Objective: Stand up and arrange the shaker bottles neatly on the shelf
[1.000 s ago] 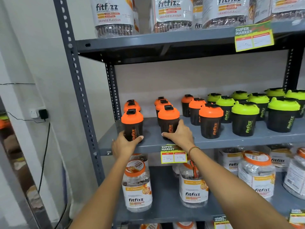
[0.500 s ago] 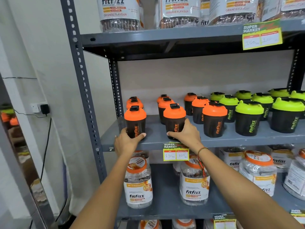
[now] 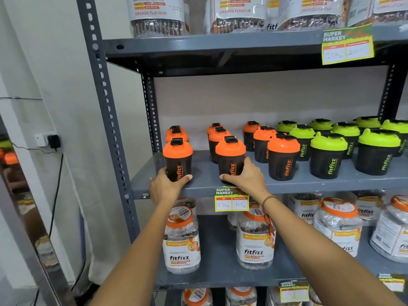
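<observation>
Black shaker bottles stand upright in rows on the grey middle shelf [image 3: 205, 173], orange-lidded ones at the left and green-lidded ones [image 3: 327, 154] at the right. My left hand [image 3: 166, 187] wraps the base of the front-left orange-lidded shaker [image 3: 178, 157] at the shelf's front edge. My right hand [image 3: 248, 176] grips the base of the second front orange-lidded shaker [image 3: 230, 156]. A third front orange-lidded shaker [image 3: 282, 159] stands free just to the right. More orange-lidded bottles line up behind each front one.
Clear fitfizz jars [image 3: 181, 239] fill the shelf below and the shelf above. A yellow price tag [image 3: 231, 199] hangs from the middle shelf's front edge. The grey perforated upright [image 3: 106, 107] bounds the left side, with a wall socket and charger [image 3: 49, 141] beyond it.
Both hands stay on the same two front bottles, which keep their places on the shelf. The view has shifted slightly closer and to the left.
</observation>
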Available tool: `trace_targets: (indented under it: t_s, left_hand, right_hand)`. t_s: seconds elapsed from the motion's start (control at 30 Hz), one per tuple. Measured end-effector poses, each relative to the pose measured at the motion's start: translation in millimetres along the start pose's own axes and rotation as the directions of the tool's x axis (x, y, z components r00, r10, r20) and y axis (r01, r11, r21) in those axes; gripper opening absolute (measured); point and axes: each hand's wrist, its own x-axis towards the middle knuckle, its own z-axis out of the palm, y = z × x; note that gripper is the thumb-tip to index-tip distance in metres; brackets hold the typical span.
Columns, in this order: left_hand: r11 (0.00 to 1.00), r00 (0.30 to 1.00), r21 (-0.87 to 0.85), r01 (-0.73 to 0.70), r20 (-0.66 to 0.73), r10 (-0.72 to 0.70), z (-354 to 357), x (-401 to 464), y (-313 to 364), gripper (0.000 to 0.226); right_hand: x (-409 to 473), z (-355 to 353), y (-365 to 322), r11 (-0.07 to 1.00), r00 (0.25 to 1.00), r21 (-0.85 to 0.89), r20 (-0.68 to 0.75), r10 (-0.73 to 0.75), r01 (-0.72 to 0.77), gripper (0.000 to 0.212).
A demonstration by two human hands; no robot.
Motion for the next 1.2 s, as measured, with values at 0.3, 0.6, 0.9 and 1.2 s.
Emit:
trace_targets:
  t_s: [0.3, 0.6, 0.9, 1.2]
  left_hand:
    - [1.0, 1.0, -0.01, -0.001, 0.003, 0.001, -1, -1, 2, 0.079]
    - [1.0, 1.0, -0.016, 0.004, 0.013, -0.004, -4, -3, 4, 0.081]
    - [0.995, 1.0, -0.096, -0.025, 0.016, 0.027, -17, -26, -1, 0.111]
    - [0.986, 0.965, -0.093, -0.14, -0.234, 0.115, -14, -100, 41, 0.092]
  right_hand:
    - [2, -2, 2, 0.999, 0.999, 0.031, 0.04, -0.015, 0.013, 0.078]
    - [7, 3, 3, 1.0, 0.999, 0.015, 0.037, -0.015, 0.015, 0.08]
    - [6, -3, 4, 0.974, 0.998, 0.22, 0.048, 0.035, -0.044, 0.138]
    - [-58, -40, 23, 0.921, 0.953, 0.381, -0.303, 0.034, 0.088, 0.052]
